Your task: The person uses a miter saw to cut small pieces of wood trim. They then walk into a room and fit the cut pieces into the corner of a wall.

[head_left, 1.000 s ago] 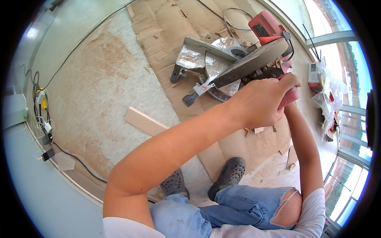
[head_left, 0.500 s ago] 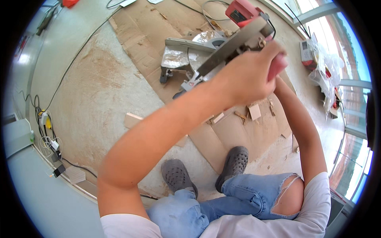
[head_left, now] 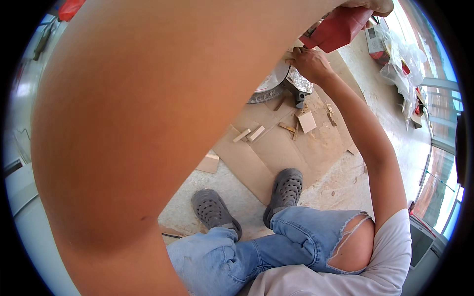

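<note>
My left arm crosses the view large and close, covering much of the miter saw. At the top edge my left hand point(head_left: 379, 7), only partly in view, is closed over the saw's red handle point(head_left: 340, 32). Just below the red part, my right hand point(head_left: 312, 65) reaches in with fingers bent and pressed together at the saw; what they hold is hidden. Past my forearm show the saw's round metal base point(head_left: 269, 94) and a dark foot point(head_left: 300, 101), standing on flattened cardboard point(head_left: 276, 153).
Wood offcuts point(head_left: 306, 122) and splinters lie on the cardboard before the saw. A wood block point(head_left: 208, 163) rests nearer my feet, which wear grey clogs point(head_left: 289, 190). A box point(head_left: 377, 47) and clear plastic bags point(head_left: 402, 79) stand at right by the windows.
My left arm has risen close to the camera, with the hand going up and right. My right hand, hidden behind the left before, now shows apart, lower at the saw.
</note>
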### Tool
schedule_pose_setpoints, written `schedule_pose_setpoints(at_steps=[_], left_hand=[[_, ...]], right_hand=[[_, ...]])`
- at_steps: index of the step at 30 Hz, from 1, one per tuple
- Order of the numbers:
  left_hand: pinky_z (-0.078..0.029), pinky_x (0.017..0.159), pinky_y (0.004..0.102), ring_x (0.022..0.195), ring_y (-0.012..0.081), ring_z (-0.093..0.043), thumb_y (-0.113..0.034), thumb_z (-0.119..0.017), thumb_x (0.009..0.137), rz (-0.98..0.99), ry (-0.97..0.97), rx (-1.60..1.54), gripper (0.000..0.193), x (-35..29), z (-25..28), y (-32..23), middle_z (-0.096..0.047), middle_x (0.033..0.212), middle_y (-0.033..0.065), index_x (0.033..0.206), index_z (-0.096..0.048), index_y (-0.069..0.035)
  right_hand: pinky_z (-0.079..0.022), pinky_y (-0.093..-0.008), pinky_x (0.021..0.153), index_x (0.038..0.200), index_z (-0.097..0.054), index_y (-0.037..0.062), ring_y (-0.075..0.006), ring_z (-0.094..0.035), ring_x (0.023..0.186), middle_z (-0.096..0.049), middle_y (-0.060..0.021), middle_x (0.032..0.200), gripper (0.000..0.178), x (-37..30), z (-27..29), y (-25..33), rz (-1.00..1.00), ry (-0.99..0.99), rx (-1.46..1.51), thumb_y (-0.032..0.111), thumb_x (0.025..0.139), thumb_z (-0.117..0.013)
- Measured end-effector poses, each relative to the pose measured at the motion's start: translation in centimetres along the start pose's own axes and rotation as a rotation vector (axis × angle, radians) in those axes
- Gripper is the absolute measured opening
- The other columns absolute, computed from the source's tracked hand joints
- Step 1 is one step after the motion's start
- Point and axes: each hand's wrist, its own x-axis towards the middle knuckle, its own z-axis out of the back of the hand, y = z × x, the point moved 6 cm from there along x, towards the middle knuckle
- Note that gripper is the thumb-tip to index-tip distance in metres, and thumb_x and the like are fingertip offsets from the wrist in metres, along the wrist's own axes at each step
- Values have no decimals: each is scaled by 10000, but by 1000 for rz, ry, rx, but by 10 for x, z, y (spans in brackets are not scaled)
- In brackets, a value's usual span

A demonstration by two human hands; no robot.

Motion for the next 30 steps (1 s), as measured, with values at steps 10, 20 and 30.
schedule_pose_setpoints(at_steps=[10, 20, 30], left_hand=[[-562, 858, 454, 931, 378, -710, -110, -624, 882, 13, -119, -270, 326, -36, 5, -8, -715, 1001, 217, 1185, -563, -6], [-562, 863, 453, 930, 372, -714, -109, -610, 885, -17, -225, -458, 310, -64, 2, -11, -716, 981, 223, 1168, -574, 10], [-562, 868, 452, 929, 365, -719, -107, -596, 888, -34, -301, -543, 296, -87, -6, -2, -717, 960, 228, 1151, -584, 27]], right_hand=[[-553, -494, 782, 1044, -632, -43, -396, -712, 911, -714, -229, 898, 428, 1, 5, 3, -26, 38, 1, 382, 997, -623], [-528, -472, 723, 905, -649, -28, -385, -682, 829, -672, -207, 837, 408, 0, 0, 0, 55, -157, 27, 375, 956, -690], [-455, -449, 995, 1150, -662, 39, -332, -578, 1150, -640, -139, 1209, 382, 4, -2, 0, -157, 49, 92, 369, 962, -704]])
